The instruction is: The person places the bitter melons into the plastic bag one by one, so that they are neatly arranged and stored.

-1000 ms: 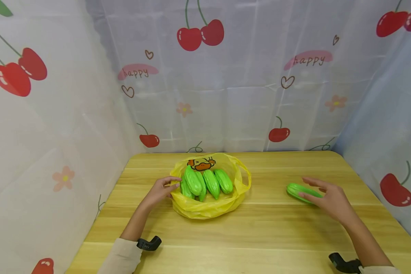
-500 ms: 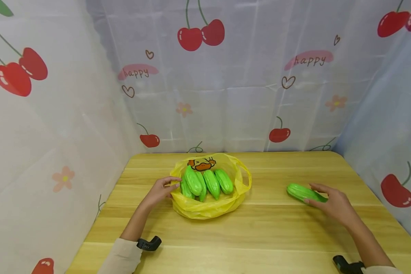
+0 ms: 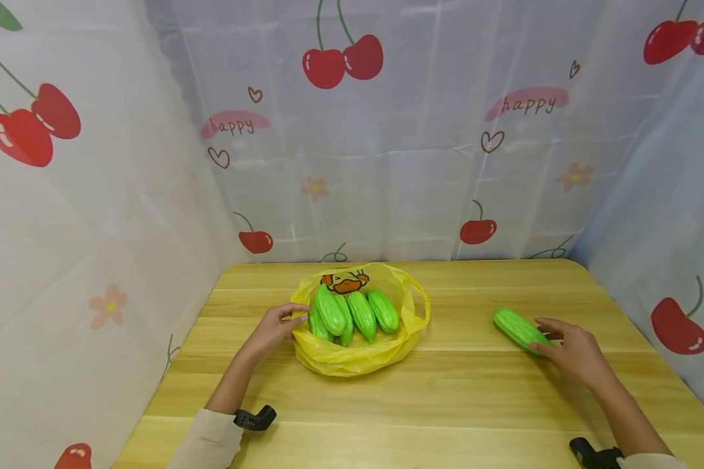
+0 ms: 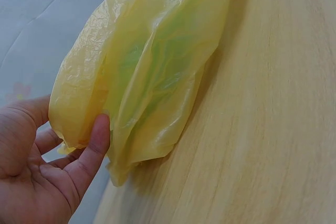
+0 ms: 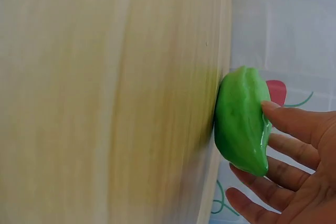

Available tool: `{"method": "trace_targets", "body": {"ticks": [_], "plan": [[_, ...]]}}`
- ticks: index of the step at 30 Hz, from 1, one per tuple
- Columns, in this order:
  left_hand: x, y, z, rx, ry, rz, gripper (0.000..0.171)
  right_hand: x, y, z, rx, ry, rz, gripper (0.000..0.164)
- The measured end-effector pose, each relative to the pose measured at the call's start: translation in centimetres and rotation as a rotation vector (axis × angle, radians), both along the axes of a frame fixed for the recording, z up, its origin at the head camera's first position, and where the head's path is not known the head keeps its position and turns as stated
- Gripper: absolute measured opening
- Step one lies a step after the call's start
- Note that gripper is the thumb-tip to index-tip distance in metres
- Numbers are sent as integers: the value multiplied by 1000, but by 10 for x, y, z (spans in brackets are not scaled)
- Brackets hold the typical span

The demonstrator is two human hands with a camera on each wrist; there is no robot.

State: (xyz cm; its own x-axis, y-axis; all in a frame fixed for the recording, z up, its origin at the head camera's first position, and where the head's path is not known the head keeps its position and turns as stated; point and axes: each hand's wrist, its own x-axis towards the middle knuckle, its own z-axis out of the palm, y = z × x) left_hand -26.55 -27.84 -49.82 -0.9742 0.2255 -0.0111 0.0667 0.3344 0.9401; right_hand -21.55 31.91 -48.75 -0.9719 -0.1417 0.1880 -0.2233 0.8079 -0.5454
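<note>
A yellow plastic bag (image 3: 352, 361) with a duck face printed inside lies open on the wooden table (image 3: 446, 404). Inside it are several glossy green ridged vegetables (image 3: 331, 312), plump with tapered tips. My left hand (image 3: 272, 327) pinches the bag's left rim; in the left wrist view its thumb (image 4: 100, 135) lies against the yellow film. To the right, another such green vegetable (image 3: 516, 329) lies on the table, tilted toward my right hand (image 3: 577, 352), which holds its near end. In the right wrist view the thumb (image 5: 289, 119) touches its side, the other fingers opposite.
White curtains printed with red cherries (image 3: 343, 62) and hearts stand behind the table and at both sides. A bag handle loop (image 3: 419, 299) sticks out on the right. Each wrist wears a black camera mount (image 3: 255, 418).
My right hand has drawn back a little onto the near end of the loose vegetable, which has turned slightly. The left hand and the bag stay in place.
</note>
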Motion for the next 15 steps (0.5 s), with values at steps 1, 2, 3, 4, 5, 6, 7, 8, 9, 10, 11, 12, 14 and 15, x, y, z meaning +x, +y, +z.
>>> {"method": "trace_targets", "body": {"ticks": [1, 2, 3, 4, 5, 6, 7, 8, 9, 10, 11, 12, 14, 15], "plan": [[0, 0, 0, -1, 1, -1, 31, 0, 0, 0, -2, -3, -2, 58], [0, 0, -1, -3, 4, -4, 31, 0, 0, -1, -6, -7, -2, 58], [0, 0, -1, -4, 5, -6, 31, 0, 1, -1, -6, -8, -2, 57], [0, 1, -1, -4, 3, -4, 31, 0, 1, -1, -7, -8, -2, 57], [0, 1, -1, -5, 6, -6, 31, -1, 1, -1, -8, -10, -2, 57], [0, 1, -2, -7, 6, -7, 31, -1, 1, -1, -9, -12, -1, 57], [0, 1, -2, -9, 9, -7, 31, -1, 2, -1, -9, -15, -1, 58], [0, 1, -2, -11, 10, -5, 31, -1, 2, -1, -7, -16, 0, 58], [0, 2, -2, -11, 10, -4, 31, -1, 2, -2, -5, -19, 0, 59], [0, 2, -2, -13, 12, -3, 31, -1, 2, -2, -4, -21, 0, 59], [0, 2, -2, -15, 13, -3, 31, -1, 2, -2, -4, -25, 0, 60], [0, 2, -2, -15, 14, -1, 31, -1, 3, -2, -5, -29, -3, 61], [0, 2, -2, -17, 19, -5, 31, -2, 3, -2, -6, -44, -5, 61], [0, 2, -2, -16, 18, -5, 31, -2, 3, -2, -7, -51, -5, 61]]}}
